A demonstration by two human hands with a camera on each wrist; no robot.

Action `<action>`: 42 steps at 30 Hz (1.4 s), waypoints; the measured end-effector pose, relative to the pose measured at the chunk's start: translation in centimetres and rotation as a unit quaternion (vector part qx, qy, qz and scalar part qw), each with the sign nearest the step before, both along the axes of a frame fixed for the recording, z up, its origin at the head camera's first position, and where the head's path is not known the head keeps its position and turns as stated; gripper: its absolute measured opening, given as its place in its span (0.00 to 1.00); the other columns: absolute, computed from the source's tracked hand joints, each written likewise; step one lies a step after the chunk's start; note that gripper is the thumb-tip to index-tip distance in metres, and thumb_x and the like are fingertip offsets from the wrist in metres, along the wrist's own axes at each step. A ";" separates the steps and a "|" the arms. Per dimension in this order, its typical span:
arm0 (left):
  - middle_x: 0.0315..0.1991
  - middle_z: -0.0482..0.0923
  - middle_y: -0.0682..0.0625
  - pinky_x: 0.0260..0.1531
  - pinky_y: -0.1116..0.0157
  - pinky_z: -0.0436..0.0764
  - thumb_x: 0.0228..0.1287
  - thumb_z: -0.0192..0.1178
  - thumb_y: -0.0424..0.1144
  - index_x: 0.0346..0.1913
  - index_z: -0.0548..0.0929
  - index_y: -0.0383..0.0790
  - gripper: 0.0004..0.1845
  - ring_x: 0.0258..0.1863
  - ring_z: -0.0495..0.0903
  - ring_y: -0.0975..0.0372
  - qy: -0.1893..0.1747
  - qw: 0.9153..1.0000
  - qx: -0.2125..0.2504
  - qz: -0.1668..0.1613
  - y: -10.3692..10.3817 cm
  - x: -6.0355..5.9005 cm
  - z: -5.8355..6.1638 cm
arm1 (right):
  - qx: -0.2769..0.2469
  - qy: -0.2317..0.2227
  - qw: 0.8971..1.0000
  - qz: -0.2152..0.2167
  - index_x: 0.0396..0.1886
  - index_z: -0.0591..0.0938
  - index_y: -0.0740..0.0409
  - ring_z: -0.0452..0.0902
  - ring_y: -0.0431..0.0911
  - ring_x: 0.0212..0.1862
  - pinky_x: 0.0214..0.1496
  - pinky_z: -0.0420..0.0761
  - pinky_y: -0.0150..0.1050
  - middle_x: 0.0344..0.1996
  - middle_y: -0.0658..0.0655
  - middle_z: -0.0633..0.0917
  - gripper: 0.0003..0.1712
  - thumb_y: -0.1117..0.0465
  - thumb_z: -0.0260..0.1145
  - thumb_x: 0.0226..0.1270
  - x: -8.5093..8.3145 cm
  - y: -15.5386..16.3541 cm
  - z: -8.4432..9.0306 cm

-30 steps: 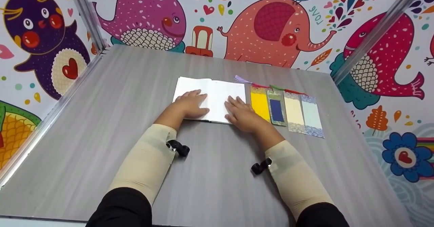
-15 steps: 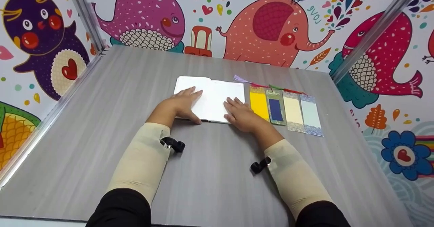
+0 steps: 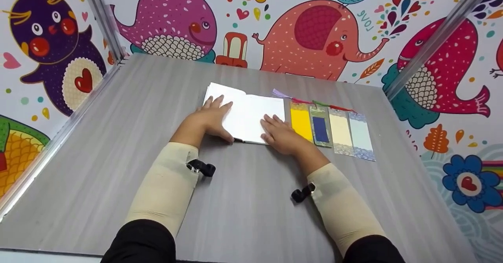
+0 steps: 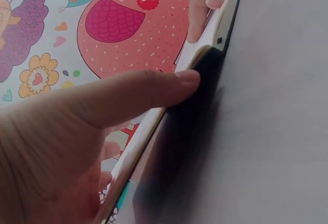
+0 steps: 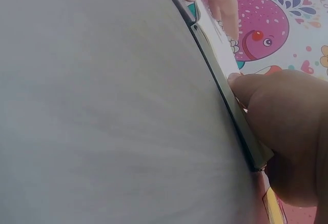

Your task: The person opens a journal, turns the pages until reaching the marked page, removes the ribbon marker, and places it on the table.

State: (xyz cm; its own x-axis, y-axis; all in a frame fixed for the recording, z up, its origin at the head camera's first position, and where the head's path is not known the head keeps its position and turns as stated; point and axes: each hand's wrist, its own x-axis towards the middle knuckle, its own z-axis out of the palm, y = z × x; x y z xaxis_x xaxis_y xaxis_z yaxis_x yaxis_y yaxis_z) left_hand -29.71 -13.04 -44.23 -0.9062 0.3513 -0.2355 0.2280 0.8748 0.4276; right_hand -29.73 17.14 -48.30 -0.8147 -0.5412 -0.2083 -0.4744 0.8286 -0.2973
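Two hands (image 3: pixel 243 125) — notebook (image 3: pixel 247 111) between them

One open book (image 3: pixel 247 115) is lying on the table (image 3: pixel 118 145). Four bookmarks are lying in a row just right of the book: one yellow bookmark (image 3: pixel 301 124), one blue bookmark (image 3: pixel 320 129), one cream bookmark (image 3: pixel 340 131) and one pale blue bookmark (image 3: pixel 361 135). Two hands are resting on the book: one left hand (image 3: pixel 208 118) and one right hand (image 3: pixel 279 134). Two wrist cameras are showing below the book, one on each sleeve.
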 end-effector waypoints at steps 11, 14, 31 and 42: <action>0.90 0.32 0.43 0.83 0.30 0.42 0.47 0.83 0.60 0.89 0.49 0.51 0.71 0.88 0.27 0.37 0.037 0.999 -0.015 0.010 1.0 0.6 1.4 | 0.002 -0.001 1.000 -0.003 0.90 0.49 0.43 0.35 0.52 0.91 0.91 0.38 0.61 0.90 0.48 0.48 0.42 0.35 0.46 0.86 0.0 0.0 0.1; 0.90 0.31 0.44 0.83 0.29 0.43 0.46 0.84 0.60 0.89 0.49 0.51 0.71 0.88 0.27 0.38 0.039 0.999 -0.018 0.016 1.1 0.6 1.5 | 0.000 0.001 1.000 -0.001 0.90 0.50 0.44 0.35 0.52 0.91 0.91 0.38 0.61 0.90 0.49 0.48 0.42 0.36 0.46 0.86 -0.1 0.0 0.0; 0.91 0.36 0.47 0.83 0.36 0.59 0.60 0.76 0.56 0.89 0.49 0.54 0.61 0.89 0.40 0.43 0.110 0.986 0.092 0.085 2.4 0.8 4.0 | -0.010 0.004 1.000 -0.020 0.89 0.54 0.42 0.38 0.50 0.91 0.91 0.41 0.61 0.89 0.47 0.52 0.42 0.35 0.50 0.84 -0.1 -0.1 0.0; 0.90 0.39 0.45 0.81 0.42 0.66 0.63 0.70 0.37 0.89 0.49 0.51 0.56 0.86 0.53 0.45 0.134 0.972 0.187 0.053 4.4 1.8 5.3 | -0.086 -0.018 0.994 -0.070 0.85 0.66 0.41 0.49 0.49 0.90 0.91 0.48 0.55 0.86 0.49 0.63 0.35 0.41 0.56 0.84 -0.3 -0.1 0.7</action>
